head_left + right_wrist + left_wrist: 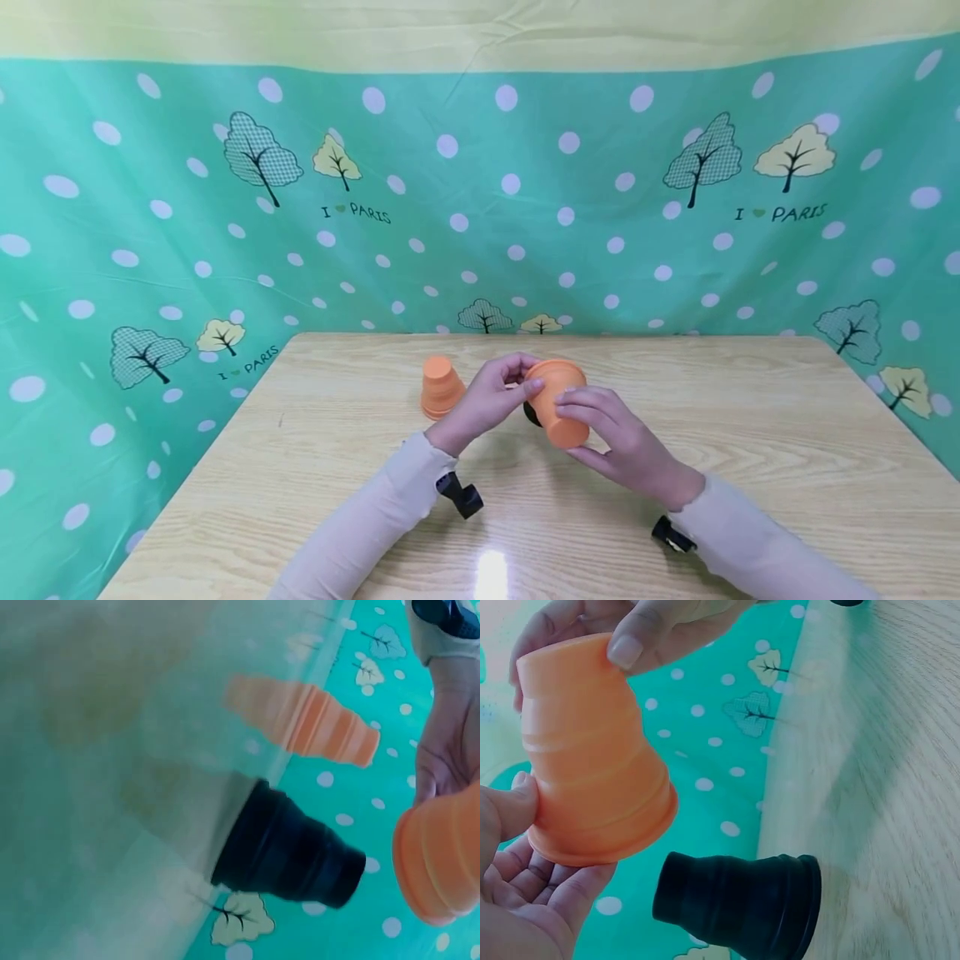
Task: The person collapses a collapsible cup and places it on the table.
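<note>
Both hands hold an orange ridged cup (567, 433) above the table, tilted with its narrow base toward the person. The left hand (487, 396) grips it at the wide rim, thumb on the near side. Fingers of the right hand (618, 433) lie over the cup's side near the base, with the thumb below. A black ridged cup (735, 900) stands upside down on the table, mostly hidden behind the held cup in the head view. To the left, a second orange cup (438, 385) also stands upside down, partly behind the left wrist.
The wooden table (750, 417) reaches back to a green dotted cloth (420, 200) hanging behind it. A black device (459, 495) is strapped at the left wrist, another (672, 534) at the right. Light glares off the table's near edge.
</note>
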Tool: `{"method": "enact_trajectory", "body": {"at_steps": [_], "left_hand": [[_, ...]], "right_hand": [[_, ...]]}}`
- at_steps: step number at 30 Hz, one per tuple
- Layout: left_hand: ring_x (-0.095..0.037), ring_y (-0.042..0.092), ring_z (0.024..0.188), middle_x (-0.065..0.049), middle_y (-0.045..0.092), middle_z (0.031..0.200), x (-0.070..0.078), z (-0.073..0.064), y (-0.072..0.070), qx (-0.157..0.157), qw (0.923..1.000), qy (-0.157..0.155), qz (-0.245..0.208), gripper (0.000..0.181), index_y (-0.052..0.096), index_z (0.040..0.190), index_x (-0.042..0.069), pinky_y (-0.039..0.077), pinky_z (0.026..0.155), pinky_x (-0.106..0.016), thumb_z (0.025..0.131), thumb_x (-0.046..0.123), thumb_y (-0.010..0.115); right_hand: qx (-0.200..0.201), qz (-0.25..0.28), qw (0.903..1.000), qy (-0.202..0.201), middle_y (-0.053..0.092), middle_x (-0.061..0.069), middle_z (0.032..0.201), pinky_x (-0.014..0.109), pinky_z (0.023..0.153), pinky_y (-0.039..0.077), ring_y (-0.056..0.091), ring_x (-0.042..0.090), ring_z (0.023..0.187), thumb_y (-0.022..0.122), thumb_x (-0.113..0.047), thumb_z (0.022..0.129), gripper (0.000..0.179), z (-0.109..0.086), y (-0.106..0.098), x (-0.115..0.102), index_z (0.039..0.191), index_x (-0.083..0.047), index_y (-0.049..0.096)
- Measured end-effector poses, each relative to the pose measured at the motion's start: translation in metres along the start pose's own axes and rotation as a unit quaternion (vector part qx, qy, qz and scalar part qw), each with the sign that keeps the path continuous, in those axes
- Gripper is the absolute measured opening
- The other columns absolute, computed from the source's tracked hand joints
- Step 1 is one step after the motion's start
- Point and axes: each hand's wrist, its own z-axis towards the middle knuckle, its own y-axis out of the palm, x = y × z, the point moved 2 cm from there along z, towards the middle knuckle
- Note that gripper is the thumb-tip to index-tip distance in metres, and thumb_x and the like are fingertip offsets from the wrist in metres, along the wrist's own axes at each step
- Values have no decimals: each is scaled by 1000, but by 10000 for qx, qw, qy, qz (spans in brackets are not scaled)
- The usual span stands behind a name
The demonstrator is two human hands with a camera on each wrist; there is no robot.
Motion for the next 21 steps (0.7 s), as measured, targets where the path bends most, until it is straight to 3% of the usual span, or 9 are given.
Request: {"method": "enact_trajectory", "body": {"at_steps": [7,11,16,19,21], "left_hand": [[-12,56,83,-14,62,93,0,-1,-4,77,9999,129,-25,22,59,111,-3,48,74,-25,93,10,59],[-12,55,86,-13,61,94,1,-2,-5,37,9999,112,-124,22,58,112,-4,49,78,-26,93,9,59],[-12,54,86,-10,59,93,5,-3,-5,110,9996,100,-252,22,57,112,-4,50,79,-26,93,8,59],[-12,53,86,-9,58,94,8,-3,-6,149,9993,112,-322,23,56,112,-4,50,78,-25,93,6,59],[-12,52,86,-9,57,94,10,-4,-6,143,9992,141,-349,22,55,112,-5,49,76,-25,93,5,59]], "right_hand": [[77,513,9973,-520,59,21,110,28,104,37,51,31,109,71,-30,84,48,7,-11,8,106,11,59],[340,524,9967,-510,60,21,106,29,104,36,51,28,111,72,-33,84,49,10,-19,11,101,12,60],[585,346,9976,150,60,23,105,27,102,37,51,22,113,66,-37,88,53,11,-25,19,103,13,59],[525,323,9941,893,59,23,110,25,102,36,50,19,115,63,-38,90,55,11,-25,24,112,11,57],[379,489,9863,1527,58,20,116,22,103,36,48,15,118,65,-31,90,49,10,-25,29,119,8,55]]}}
